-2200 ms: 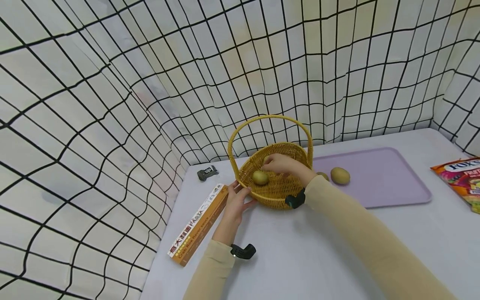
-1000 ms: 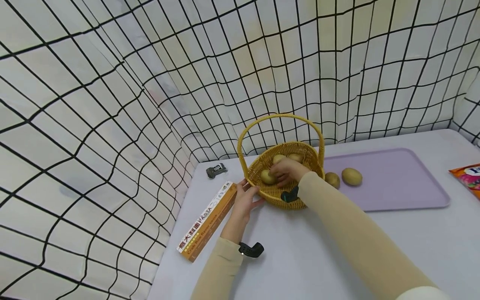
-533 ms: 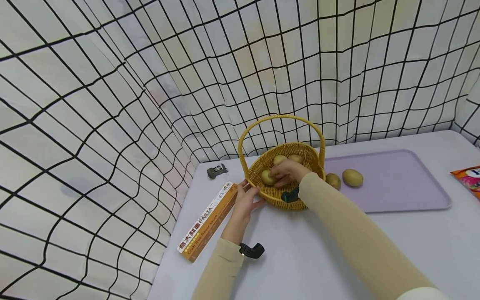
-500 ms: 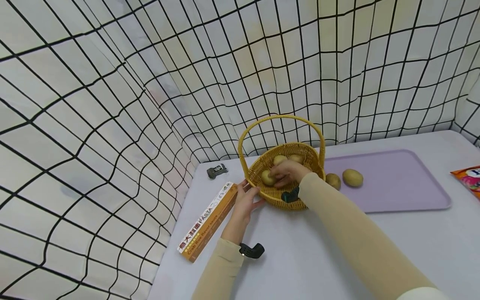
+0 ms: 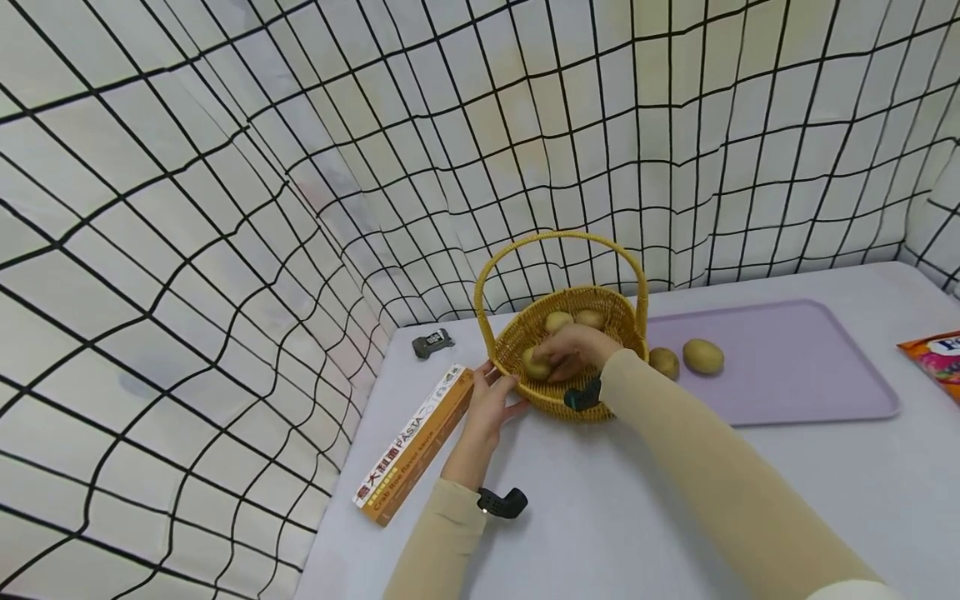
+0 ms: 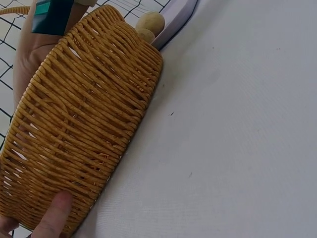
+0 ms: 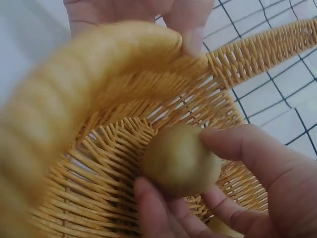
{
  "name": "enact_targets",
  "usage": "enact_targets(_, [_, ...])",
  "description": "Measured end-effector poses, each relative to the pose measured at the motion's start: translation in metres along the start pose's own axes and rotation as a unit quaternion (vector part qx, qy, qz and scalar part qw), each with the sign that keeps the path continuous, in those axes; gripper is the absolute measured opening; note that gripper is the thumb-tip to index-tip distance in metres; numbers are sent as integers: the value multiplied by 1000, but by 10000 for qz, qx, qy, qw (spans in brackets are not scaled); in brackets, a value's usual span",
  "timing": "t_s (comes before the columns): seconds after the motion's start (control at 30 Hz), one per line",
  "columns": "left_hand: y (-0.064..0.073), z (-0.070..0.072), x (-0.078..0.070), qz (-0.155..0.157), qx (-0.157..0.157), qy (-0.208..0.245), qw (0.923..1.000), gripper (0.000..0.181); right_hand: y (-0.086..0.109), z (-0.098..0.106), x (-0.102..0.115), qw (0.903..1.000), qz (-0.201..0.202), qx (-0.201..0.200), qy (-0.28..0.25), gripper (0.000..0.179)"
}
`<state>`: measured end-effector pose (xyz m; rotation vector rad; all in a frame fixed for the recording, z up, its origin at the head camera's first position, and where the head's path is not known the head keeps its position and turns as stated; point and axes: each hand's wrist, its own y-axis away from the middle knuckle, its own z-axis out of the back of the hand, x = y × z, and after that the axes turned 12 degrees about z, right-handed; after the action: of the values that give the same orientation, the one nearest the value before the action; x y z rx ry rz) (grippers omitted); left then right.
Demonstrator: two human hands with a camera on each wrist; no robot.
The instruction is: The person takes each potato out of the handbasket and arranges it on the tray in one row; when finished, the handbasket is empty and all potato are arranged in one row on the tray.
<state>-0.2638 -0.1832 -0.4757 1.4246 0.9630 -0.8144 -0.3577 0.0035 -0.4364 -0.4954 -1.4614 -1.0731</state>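
A yellow wicker basket [image 5: 577, 404] with a tall hoop handle stands on the table. My left hand [image 5: 491, 400] grips its left end, thumb at the rim; in the left wrist view a finger [image 6: 57, 210] presses the woven outside. Inside the basket, my right hand [image 5: 577, 346] pinches a potato [image 7: 178, 159] between thumb and fingers, near the left side. Two more potatoes, one of them the left rear potato [image 5: 557, 322], lie behind that hand. Its fingertips are partly hidden in the head view but show round the potato in the right wrist view.
A lilac tray [image 5: 802, 367] right of the basket holds a potato [image 5: 703, 357] and a partly hidden potato [image 5: 664, 363]. Left lie a pasta box [image 5: 416, 442] and a small dark packet [image 5: 432, 342]. A colourful bag [image 5: 937, 358] sits far right. Black netting [image 5: 555, 158] stands behind.
My right hand has come forward from the basket's rear, where a potato now rests, to the front-left potato and holds it. My left hand has kept its grip on the basket.
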Motion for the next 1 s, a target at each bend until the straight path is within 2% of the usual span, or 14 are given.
enact_targets(0.1, [0, -1, 1, -21, -1, 39, 10000, 73, 1, 0, 0, 9999, 135, 105, -23, 49])
enact_targets(0.37, [-3, 0, 3, -36, 8, 41, 10000, 73, 9, 3, 3, 9976, 607, 131, 307, 55])
enact_targets(0.83, [-4, -3, 0, 11, -72, -80, 9999, 73, 42, 9, 31, 9930, 1184, 7, 33, 55])
enact_targets(1.0, [-5, -2, 2, 22, -82, 1, 10000, 73, 60, 10, 40, 9871, 1565, 25, 340, 51])
